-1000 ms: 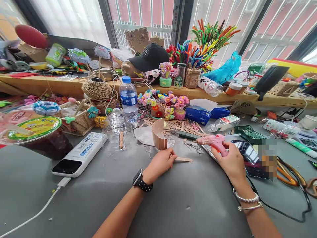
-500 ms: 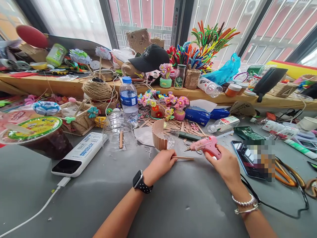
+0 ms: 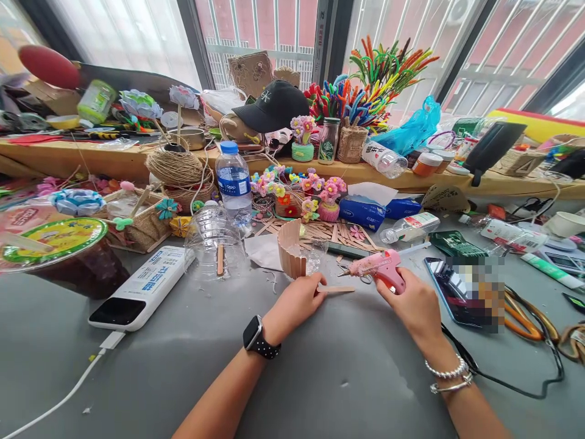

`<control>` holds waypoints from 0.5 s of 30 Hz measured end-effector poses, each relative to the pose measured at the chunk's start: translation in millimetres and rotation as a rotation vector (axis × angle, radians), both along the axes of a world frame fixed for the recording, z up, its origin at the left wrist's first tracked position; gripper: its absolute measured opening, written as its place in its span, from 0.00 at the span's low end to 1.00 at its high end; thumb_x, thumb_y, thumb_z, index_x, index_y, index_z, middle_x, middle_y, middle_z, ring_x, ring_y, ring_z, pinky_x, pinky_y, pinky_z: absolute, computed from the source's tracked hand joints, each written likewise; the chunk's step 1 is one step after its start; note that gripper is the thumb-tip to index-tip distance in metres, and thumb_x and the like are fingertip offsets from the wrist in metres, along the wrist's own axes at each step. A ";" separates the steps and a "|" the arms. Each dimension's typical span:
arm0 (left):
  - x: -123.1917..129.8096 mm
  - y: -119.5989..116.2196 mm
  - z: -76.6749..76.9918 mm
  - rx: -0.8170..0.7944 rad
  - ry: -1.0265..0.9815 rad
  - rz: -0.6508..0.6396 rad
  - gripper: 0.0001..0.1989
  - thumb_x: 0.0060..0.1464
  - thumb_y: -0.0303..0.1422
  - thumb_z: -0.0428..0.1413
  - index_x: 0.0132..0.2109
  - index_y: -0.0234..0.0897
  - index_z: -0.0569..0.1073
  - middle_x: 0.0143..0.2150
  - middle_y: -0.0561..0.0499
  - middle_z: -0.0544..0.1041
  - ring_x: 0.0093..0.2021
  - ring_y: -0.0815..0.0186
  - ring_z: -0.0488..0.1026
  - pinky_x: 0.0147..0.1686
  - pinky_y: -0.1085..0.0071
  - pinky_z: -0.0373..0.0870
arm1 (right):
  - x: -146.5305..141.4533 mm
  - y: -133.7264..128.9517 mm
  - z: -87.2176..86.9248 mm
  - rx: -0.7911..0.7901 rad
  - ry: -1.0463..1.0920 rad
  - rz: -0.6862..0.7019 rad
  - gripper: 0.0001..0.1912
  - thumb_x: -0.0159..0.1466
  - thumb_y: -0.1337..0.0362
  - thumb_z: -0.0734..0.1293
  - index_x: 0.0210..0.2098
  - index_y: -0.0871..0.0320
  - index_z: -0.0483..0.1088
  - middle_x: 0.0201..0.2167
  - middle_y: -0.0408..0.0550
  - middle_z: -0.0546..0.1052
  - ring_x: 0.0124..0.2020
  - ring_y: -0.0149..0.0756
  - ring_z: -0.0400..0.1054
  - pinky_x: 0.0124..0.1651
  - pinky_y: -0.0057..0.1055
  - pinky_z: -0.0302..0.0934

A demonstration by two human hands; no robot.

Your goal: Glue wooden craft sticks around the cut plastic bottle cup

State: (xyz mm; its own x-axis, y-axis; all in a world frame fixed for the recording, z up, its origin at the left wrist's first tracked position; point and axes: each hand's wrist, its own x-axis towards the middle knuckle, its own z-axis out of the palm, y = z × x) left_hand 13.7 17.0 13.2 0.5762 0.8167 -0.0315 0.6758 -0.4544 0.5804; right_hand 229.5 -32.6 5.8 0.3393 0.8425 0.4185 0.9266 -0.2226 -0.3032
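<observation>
My left hand [image 3: 301, 299] is closed on one end of a wooden craft stick [image 3: 337, 289], which points right, low over the grey table. Just beyond that hand stands a curved wall of upright craft sticks [image 3: 291, 250], set against a piece of clear plastic [image 3: 315, 253]. My right hand [image 3: 414, 305] grips a pink hot glue gun [image 3: 381, 269] by its handle. Its nozzle points left, above and apart from the stick's free end, and a pale glue stick [image 3: 414, 248] protrudes from its back. The left fingertips are partly hidden from me.
Loose craft sticks [image 3: 336, 233] lie behind the curved wall. To the left are a cut clear bottle [image 3: 217, 244], a white power bank [image 3: 141, 289] and a drink cup [image 3: 91, 277]. At right lie a phone [image 3: 450, 292], orange-handled scissors [image 3: 523, 320] and a black cord [image 3: 503, 381].
The whole view has shifted slightly, so most things sit a little further left. Both hands keep their holds on the craft stick and the glue gun, with hardly any movement.
</observation>
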 end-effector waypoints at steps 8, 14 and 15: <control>2.7 -1.2 0.2 0.096 0.084 0.004 0.08 0.55 0.32 0.45 0.38 0.36 0.66 0.34 0.49 0.74 0.33 0.64 0.71 0.29 0.73 0.61 | -2.6 -0.4 -3.7 0.015 -0.039 0.015 0.16 0.50 0.50 0.61 0.25 0.57 0.63 0.19 0.45 0.68 0.19 0.31 0.57 0.22 0.26 0.46; 3.9 -3.3 0.7 0.131 0.124 0.000 0.08 0.55 0.36 0.46 0.37 0.36 0.67 0.35 0.49 0.74 0.34 0.64 0.71 0.30 0.73 0.62 | -4.5 -1.1 -1.4 0.011 -0.045 0.020 0.16 0.50 0.49 0.61 0.24 0.57 0.62 0.18 0.45 0.68 0.19 0.33 0.58 0.22 0.27 0.47; 3.6 -3.1 0.7 0.131 0.127 -0.001 0.08 0.55 0.36 0.47 0.37 0.36 0.66 0.34 0.49 0.74 0.34 0.64 0.71 0.30 0.73 0.61 | -4.5 -1.1 -1.4 0.002 -0.048 0.018 0.16 0.50 0.49 0.61 0.24 0.57 0.62 0.18 0.45 0.68 0.19 0.33 0.58 0.22 0.27 0.47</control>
State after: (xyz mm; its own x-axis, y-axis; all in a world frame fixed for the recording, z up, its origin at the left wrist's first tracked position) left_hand 17.3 13.9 13.9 0.5749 0.8183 0.0023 0.7396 -0.5208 0.4264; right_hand 224.9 -33.7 4.5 0.3042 0.8471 0.4358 0.9437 -0.2055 -0.2592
